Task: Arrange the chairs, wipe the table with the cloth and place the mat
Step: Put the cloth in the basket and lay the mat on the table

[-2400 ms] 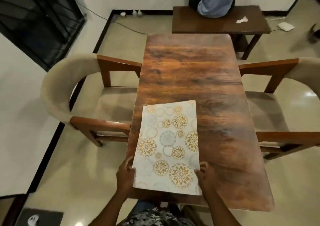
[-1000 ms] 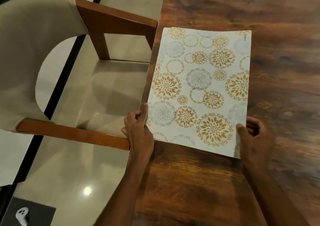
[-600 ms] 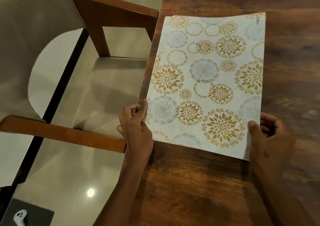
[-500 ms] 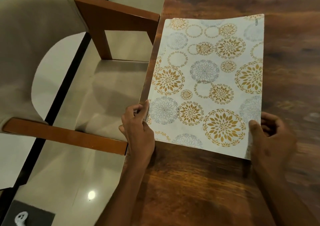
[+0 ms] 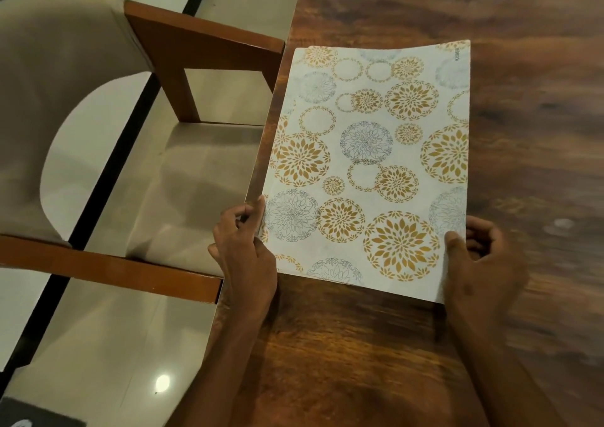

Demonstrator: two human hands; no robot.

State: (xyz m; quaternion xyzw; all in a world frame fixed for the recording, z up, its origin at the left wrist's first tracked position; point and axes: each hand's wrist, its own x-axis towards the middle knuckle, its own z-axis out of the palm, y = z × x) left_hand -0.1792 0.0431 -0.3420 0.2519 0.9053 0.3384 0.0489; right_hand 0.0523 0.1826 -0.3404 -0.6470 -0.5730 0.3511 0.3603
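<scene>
— What does the mat (image 5: 369,165) look like?
— A thin white rectangle printed with gold and grey floral circles, lying along the left edge of a dark, glossy wooden table (image 5: 529,132).
— And the hands?
— The left hand (image 5: 243,250) and right hand (image 5: 480,263) pinch its near corners, fingers curled. A wood-armed beige chair (image 5: 98,125) stands beside.

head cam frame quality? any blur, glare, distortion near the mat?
Head view: motion blur smears the right hand and the table grain beside it, while the mat pattern and left hand stay fairly sharp. A lamp glare spot sits on the glossy floor at lower left. Wide-angle bowing curves the mat's far edge and the chair arm. Warm, dim light overall.
</scene>
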